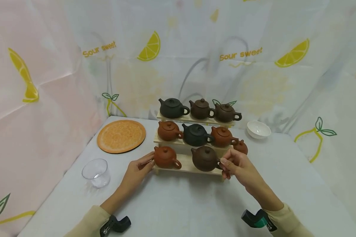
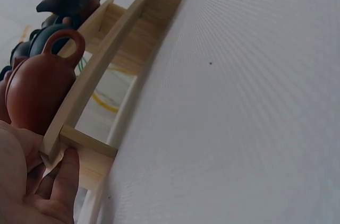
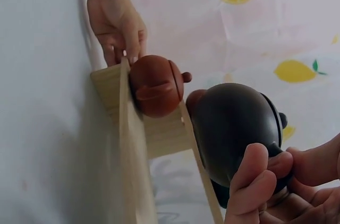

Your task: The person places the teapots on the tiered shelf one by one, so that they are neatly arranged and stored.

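A three-tier wooden stand (image 1: 184, 163) holds several clay teapots. My left hand (image 1: 137, 171) grips the left end of its bottom tier, fingers under the board in the left wrist view. Close beside that hand, a reddish-brown teapot (image 1: 165, 158) sits on the bottom tier. My right hand (image 1: 241, 168) pinches the handle of a dark brown teapot (image 1: 205, 159). In the right wrist view this teapot appears raised off the bottom board, its lid on. My fingers (image 3: 249, 187) cover most of its handle. Behind the right hand, a small reddish teapot (image 1: 240, 147) is partly hidden.
Dark and reddish teapots line the middle and top tiers, including a black one (image 1: 195, 135). At the left lie a round orange mat (image 1: 121, 136) and a clear glass cup (image 1: 97, 173). A white bowl (image 1: 258, 129) stands at the back right. Printed curtains surround the table.
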`<state>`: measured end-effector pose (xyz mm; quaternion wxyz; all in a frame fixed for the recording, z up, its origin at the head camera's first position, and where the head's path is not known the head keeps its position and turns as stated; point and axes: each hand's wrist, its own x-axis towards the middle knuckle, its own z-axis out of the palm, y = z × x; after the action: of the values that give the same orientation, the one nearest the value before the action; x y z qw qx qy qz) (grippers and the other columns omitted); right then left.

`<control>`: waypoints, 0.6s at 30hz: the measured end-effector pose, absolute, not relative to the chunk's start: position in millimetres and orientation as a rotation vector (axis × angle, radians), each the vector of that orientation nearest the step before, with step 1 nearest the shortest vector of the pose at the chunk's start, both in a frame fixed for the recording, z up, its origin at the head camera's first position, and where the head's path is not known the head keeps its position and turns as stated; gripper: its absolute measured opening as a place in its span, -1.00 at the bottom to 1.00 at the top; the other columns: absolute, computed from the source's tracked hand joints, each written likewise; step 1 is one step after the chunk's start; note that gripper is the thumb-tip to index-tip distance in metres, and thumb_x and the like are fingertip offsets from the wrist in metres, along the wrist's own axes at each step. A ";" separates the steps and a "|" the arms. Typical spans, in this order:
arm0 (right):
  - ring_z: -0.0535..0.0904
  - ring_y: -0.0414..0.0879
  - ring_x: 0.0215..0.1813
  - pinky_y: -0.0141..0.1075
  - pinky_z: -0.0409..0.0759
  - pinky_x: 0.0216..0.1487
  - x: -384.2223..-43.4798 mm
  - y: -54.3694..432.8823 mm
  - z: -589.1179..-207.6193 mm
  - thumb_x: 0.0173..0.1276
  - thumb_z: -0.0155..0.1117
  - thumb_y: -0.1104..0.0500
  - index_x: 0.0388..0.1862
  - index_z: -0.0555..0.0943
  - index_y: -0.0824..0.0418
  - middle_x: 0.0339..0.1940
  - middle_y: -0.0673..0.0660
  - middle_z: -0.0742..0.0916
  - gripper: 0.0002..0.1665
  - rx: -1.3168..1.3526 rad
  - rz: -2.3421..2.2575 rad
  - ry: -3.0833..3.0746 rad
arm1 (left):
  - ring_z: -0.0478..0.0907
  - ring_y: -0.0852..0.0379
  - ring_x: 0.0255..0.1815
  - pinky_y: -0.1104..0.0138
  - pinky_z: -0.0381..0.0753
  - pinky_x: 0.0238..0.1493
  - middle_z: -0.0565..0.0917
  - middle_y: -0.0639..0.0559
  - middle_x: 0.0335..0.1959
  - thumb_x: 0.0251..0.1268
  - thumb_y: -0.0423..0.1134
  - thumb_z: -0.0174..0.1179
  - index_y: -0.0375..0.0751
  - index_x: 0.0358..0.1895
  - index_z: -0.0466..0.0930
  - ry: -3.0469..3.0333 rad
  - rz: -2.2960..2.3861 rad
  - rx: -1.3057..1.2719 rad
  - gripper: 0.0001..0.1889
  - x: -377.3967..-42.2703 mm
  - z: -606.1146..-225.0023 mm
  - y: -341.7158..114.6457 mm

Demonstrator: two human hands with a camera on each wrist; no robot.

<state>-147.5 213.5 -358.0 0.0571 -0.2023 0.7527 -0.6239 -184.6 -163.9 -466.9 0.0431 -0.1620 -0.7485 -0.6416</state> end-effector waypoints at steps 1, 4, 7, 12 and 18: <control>0.64 0.03 -0.49 -0.28 0.63 -0.49 -148.1 212.8 -358.4 0.61 0.13 0.38 -0.21 0.41 0.53 -0.41 0.21 0.56 -0.80 -0.603 -1.891 2.284 | 0.32 -0.07 0.51 0.42 0.55 0.21 0.46 -0.16 0.47 0.57 -0.33 0.22 -0.46 0.34 0.55 -2.291 -1.963 -0.492 -0.59 -184.8 -465.8 -164.3; 0.64 0.02 -0.48 -0.29 0.63 -0.48 -150.0 211.1 -359.8 0.61 0.13 0.38 -0.20 0.41 0.53 -0.41 0.22 0.56 -0.81 -0.573 -1.888 2.282 | 0.31 -0.03 0.52 0.41 0.55 0.22 0.46 -0.13 0.47 0.57 -0.33 0.22 -0.45 0.35 0.55 -2.293 -1.976 -0.481 -0.59 -185.5 -464.2 -165.2; 0.63 0.02 -0.48 -0.28 0.64 -0.46 -152.1 209.7 -361.8 0.61 0.14 0.38 -0.20 0.41 0.53 -0.40 0.23 0.56 -0.81 -0.564 -1.883 2.281 | 0.31 -0.06 0.52 0.42 0.55 0.21 0.46 -0.15 0.47 0.57 -0.33 0.21 -0.46 0.35 0.55 -2.294 -1.969 -0.480 -0.59 -185.1 -464.5 -164.6; 0.62 -0.01 -0.48 -0.25 0.67 -0.44 -156.3 206.8 -366.0 0.59 0.15 0.39 -0.20 0.42 0.51 -0.41 0.23 0.56 -0.82 -0.551 -1.878 2.287 | 0.30 -0.14 0.52 0.43 0.54 0.21 0.45 -0.21 0.46 0.58 -0.33 0.20 -0.48 0.34 0.55 -2.292 -1.960 -0.494 -0.60 -185.7 -466.0 -163.6; 0.63 -0.04 -0.50 -0.23 0.67 -0.46 -160.8 204.5 -372.2 0.59 0.14 0.41 -0.22 0.42 0.52 -0.44 0.22 0.56 -0.82 -0.573 -1.884 2.289 | 0.31 -0.09 0.52 0.44 0.52 0.23 0.47 -0.17 0.46 0.58 -0.33 0.21 -0.45 0.34 0.55 -2.302 -1.938 -0.495 -0.60 -184.9 -465.1 -163.4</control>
<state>-160.8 204.5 -372.2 0.0610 -0.1896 0.7567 -0.6227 -184.9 -163.4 -465.1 0.0459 -0.1622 -0.7541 -0.6347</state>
